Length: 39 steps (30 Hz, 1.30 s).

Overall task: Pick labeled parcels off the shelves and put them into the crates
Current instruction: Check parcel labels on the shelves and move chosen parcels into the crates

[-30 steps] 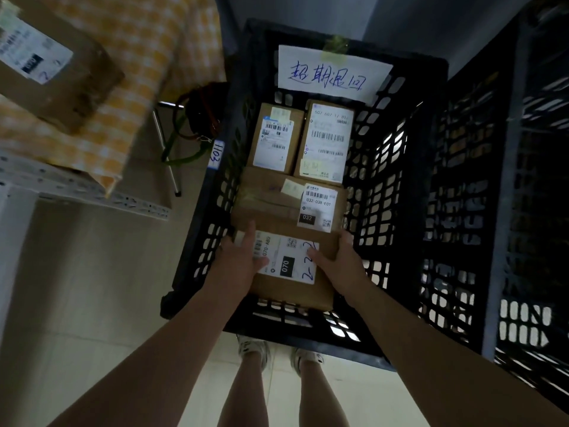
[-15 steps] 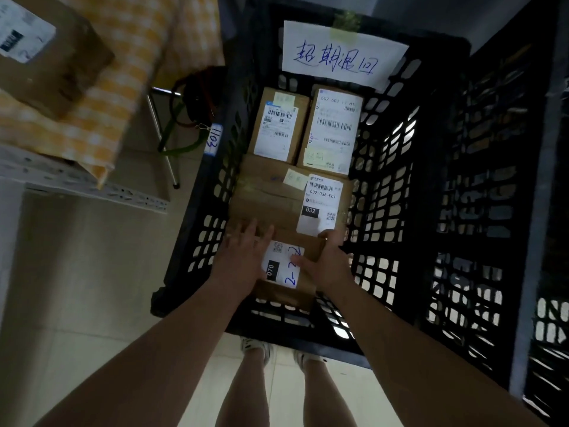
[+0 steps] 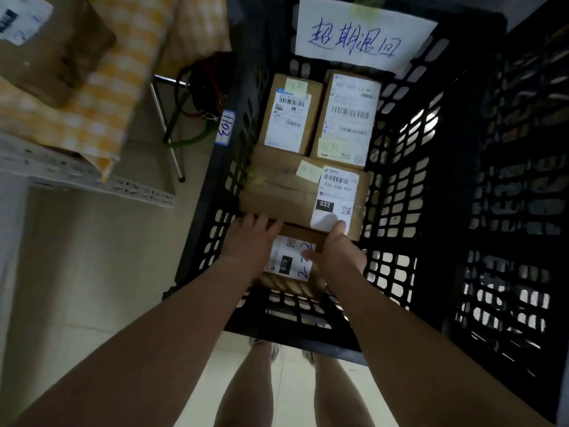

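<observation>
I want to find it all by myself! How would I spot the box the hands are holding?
Look into the black crate with the handwritten paper sign on its far wall. Four brown boxes are inside; yours is the nearest box, held between the left hand and right hand. Its white label shows 070 in a black patch and blue handwriting, unlike the neighbouring box marked 032.

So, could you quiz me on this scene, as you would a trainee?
1. True or false: the left hand and the right hand both touch the parcel marked 070.
2. How many parcels are inside the black crate? A two, B four, C six.
3. Fill in: the parcel just behind it bears the big number ___.
Key: 1 true; 2 B; 3 032.
</observation>
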{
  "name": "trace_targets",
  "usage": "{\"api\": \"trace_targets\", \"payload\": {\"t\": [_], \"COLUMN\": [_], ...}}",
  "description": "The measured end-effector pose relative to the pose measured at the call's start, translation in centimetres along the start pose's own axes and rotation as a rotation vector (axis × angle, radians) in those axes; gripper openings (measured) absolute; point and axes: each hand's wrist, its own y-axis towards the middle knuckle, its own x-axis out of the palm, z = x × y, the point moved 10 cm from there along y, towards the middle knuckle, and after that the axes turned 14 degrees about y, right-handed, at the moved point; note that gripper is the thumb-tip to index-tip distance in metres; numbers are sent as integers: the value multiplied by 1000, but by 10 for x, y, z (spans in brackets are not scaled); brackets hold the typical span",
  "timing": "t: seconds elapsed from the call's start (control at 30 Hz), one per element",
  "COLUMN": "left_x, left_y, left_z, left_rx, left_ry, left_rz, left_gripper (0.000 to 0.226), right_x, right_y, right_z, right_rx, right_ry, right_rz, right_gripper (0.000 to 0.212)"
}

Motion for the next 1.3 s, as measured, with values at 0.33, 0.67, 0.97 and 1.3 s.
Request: {"api": "trace_targets", "payload": {"t": [0.33,0.67,0.97,1.3], "left_x": [-87,-205,-310,-285], "left_y": [-62,-193,-398,-709], "left_z": [-21,-29,-47,-63], "left_rx": [-15,-255,-602,-1084], "left_ry": [15,14,37,75], "left_rz": [163,393,634,712], "left_gripper": [66,45,42,38], "right_x": [-83,-183,-285,-239], "right_y": [-67,-204,-390,-677], "right_z": [-45,-82,-133,-194], "right_rx": [-340,-772,-1242,-1920], "right_ry": [-281,-455,-400,-60], "right_rz": [41,167,360,299], "right_gripper": [59,38,33,13]}}
